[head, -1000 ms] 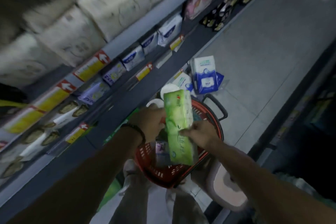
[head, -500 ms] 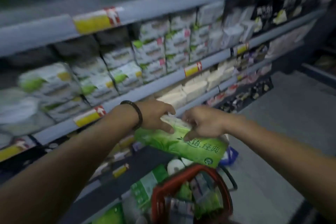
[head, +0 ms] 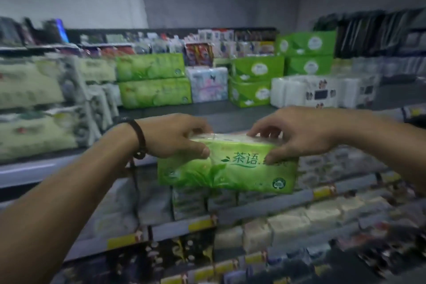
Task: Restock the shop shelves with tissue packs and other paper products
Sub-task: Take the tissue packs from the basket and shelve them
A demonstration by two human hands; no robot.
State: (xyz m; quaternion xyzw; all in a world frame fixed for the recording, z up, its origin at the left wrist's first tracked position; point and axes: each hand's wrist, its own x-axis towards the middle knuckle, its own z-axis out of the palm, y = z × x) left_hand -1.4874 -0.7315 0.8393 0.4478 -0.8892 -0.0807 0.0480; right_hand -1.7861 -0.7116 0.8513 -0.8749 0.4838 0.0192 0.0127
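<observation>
A green tissue pack (head: 227,167) with a leaf print is held level in front of the top shelf (head: 207,115). My left hand (head: 171,137) grips its upper left edge, thumb on the front face. Gripping the pack's upper right edge is my right hand (head: 292,132), with its thumb pressed on the front. Two matching green packs (head: 153,80) lie stacked further back on that shelf.
On the top shelf stand green boxes (head: 255,80), a pale printed pack (head: 208,86) and white packs (head: 322,92). Pale green packs (head: 34,108) fill the left side. Lower shelves with yellow price tags (head: 199,225) hold more tissue packs.
Both hands lifted the green pack from over the red basket up to the top shelf's height and turned it level. The view rose from the floor to the shelves.
</observation>
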